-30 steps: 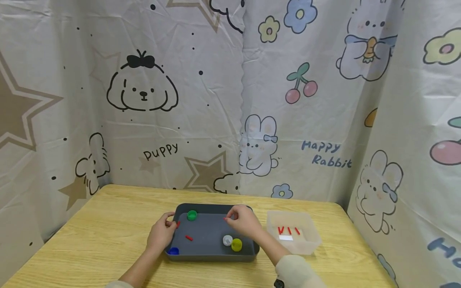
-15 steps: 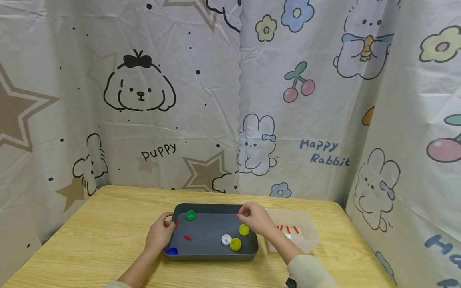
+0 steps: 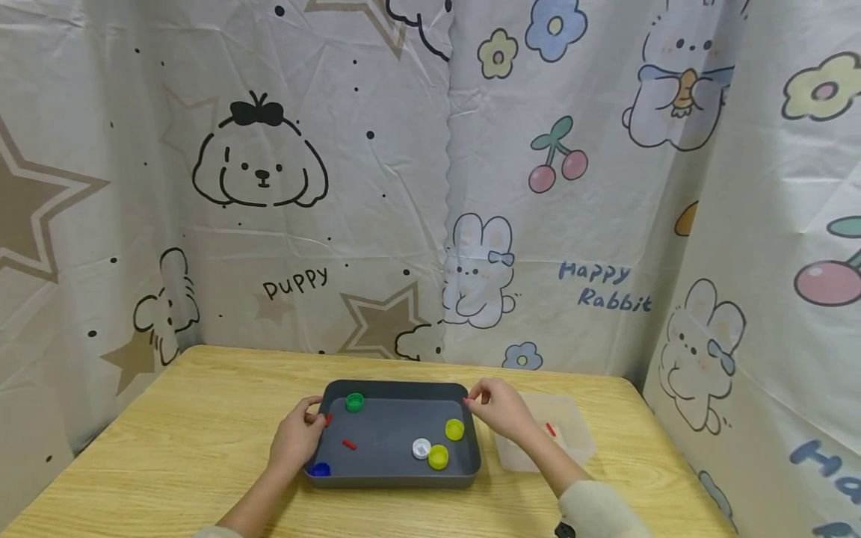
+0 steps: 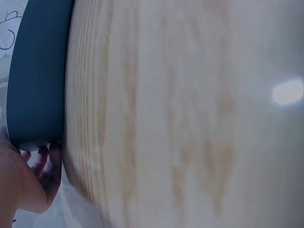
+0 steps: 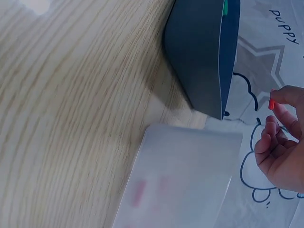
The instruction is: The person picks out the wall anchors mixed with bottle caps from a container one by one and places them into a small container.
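Note:
A dark grey tray [image 3: 471, 456] sits mid-table. My left hand [image 3: 308, 422] grips its left rim, fingers [image 4: 45, 164] curled under the tray wall [image 4: 38, 80]. A red bit [image 3: 328, 420] shows by the thumb. My right hand [image 3: 474, 399] hovers over the tray's right rim and pinches a small red stick [image 3: 466, 401]; the right wrist view shows the red stick [image 5: 271, 103] at the fingertips. In the tray lie a red stick [image 3: 348, 444], a green cap [image 3: 354, 403], two yellow caps [image 3: 454, 429], a white cap [image 3: 421, 448] and a blue cap [image 3: 321, 469].
A clear plastic box [image 3: 578, 448] stands right of the tray, partly behind my right forearm, with a red stick [image 3: 550, 429] showing inside. The clear box [image 5: 185, 175] lies beside the tray [image 5: 204, 57]. Printed curtains wall in the wooden table [image 3: 202, 418] on three sides.
My right hand has moved right from above the tray's middle to its right rim, carrying the red stick and uncovering a second yellow cap. The left hand has stayed on the rim.

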A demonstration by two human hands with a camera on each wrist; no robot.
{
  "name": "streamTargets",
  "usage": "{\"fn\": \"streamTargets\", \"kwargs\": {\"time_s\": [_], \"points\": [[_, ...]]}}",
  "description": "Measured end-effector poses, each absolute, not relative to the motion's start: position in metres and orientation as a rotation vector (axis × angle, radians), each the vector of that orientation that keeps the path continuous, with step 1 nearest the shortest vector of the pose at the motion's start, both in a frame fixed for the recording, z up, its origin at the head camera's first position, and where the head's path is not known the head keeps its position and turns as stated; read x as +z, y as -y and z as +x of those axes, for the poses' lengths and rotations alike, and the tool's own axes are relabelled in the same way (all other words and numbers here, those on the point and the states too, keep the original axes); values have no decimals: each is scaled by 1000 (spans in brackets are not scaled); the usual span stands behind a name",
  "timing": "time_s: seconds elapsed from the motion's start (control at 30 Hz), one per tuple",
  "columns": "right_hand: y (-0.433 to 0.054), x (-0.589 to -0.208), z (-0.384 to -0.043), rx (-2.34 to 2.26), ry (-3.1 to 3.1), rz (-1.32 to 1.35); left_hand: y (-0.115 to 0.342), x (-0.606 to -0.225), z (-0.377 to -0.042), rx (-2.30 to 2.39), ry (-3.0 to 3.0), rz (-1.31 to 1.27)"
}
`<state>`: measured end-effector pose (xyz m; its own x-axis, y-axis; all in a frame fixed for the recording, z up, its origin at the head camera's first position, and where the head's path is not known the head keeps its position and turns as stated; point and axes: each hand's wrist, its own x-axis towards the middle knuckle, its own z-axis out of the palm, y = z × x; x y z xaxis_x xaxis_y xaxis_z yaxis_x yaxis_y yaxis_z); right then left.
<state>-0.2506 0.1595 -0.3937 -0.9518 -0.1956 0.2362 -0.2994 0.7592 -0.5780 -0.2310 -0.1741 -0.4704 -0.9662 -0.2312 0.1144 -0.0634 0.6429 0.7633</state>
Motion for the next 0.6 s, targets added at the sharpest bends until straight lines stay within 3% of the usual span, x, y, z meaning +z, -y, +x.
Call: {"fn": "streamTargets", "kwargs": {"time_s": [0.6], "points": [[-197, -396, -245, 966, 2791, 291, 175, -471, -231, -1234, 2664, 225]]}}
